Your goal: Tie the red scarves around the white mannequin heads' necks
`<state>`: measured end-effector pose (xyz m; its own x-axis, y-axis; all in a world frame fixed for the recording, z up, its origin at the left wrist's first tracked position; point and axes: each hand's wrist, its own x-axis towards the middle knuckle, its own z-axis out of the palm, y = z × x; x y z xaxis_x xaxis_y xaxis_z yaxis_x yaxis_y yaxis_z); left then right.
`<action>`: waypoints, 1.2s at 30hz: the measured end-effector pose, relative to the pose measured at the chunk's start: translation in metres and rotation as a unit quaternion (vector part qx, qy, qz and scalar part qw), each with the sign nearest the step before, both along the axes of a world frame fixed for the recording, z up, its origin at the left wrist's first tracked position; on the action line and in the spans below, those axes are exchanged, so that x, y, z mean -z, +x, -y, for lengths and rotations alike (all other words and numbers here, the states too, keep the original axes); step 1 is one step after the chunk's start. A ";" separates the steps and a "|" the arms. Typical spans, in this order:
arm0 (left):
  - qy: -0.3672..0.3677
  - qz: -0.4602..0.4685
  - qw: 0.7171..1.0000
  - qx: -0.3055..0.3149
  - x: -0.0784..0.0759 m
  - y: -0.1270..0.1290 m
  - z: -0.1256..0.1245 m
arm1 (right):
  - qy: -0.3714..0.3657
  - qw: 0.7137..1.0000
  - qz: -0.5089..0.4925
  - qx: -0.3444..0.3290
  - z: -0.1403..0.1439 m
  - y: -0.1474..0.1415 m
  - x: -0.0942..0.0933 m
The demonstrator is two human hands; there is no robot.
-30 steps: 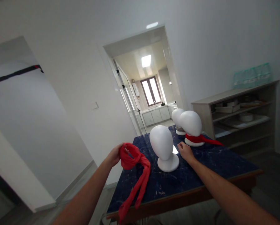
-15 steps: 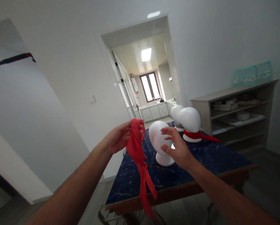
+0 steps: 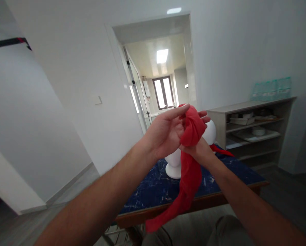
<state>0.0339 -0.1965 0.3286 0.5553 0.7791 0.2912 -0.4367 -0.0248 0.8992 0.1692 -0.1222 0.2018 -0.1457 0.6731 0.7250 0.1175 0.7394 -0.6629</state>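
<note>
Raised before the camera, the left hand (image 3: pixel 165 135) and right hand (image 3: pixel 197 150) both grip a soft red scarf (image 3: pixel 190 160), its limp tail hanging past the marbled blue table (image 3: pixel 155 188). They hide smooth white mannequin heads (image 3: pixel 173 162); a wooden shelf (image 3: pixel 255 130) stands beyond.

Table (image 3: pixel 153 186): dark blue marbled top, wood edge, in front of me.
Mannequin heads: nearest white mannequin head (image 3: pixel 173 164) on table; second mannequin head (image 3: pixel 210 132) behind it.
Shelf unit (image 3: pixel 257 130): against right wall.
Doorway (image 3: pixel 163 78): window beyond.
</note>
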 end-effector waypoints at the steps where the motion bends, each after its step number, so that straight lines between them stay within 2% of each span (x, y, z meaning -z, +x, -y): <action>1: 0.002 0.010 1.000 -0.003 -0.002 0.002 -0.002 | -0.035 0.999 -0.003 -0.015 -0.004 0.008 0.001; 5: 0.005 0.063 0.997 -0.034 -0.007 -0.006 -0.024 | -0.171 0.978 -0.083 -0.089 -0.024 0.041 0.013; 9: -0.021 0.122 0.991 -0.057 -0.006 -0.034 -0.065 | -0.234 0.963 -0.050 -0.127 -0.045 0.077 0.021; 13: -0.065 0.168 0.978 -0.102 0.001 -0.064 -0.112 | -0.294 0.932 -0.013 -0.212 -0.069 0.104 0.025; 17: -0.108 0.203 0.964 -0.129 0.009 -0.079 -0.149 | -0.359 0.891 -0.065 -0.269 -0.104 0.112 0.035; 20: -0.126 0.228 0.955 -0.139 0.012 -0.083 -0.171 | -0.381 0.868 -0.179 -0.265 -0.128 0.107 0.041; 23: -0.125 0.256 0.946 -0.155 0.010 -0.083 -0.195 | -0.344 0.852 -0.283 -0.277 -0.147 0.091 0.042; 25: -0.127 0.267 0.938 -0.183 0.009 -0.083 -0.214 | -0.343 0.840 -0.319 -0.272 -0.158 0.078 0.039; 29: -0.147 0.269 0.918 -0.250 0.013 -0.085 -0.251 | -0.407 0.816 -0.340 -0.228 -0.182 0.048 0.035; 32: -0.177 0.275 0.899 -0.291 0.028 -0.092 -0.275 | -0.447 0.808 -0.322 -0.212 -0.196 0.030 0.045; 36: -0.210 0.269 0.880 -0.330 0.066 -0.106 -0.293 | -0.508 0.791 -0.277 -0.197 -0.204 0.012 0.074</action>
<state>-0.0722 0.0967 0.2631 -0.1892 0.9818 -0.0169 -0.8165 -0.1478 0.5581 0.1815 0.0817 0.1281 -0.3387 0.9310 -0.1360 -0.5065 -0.3022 -0.8075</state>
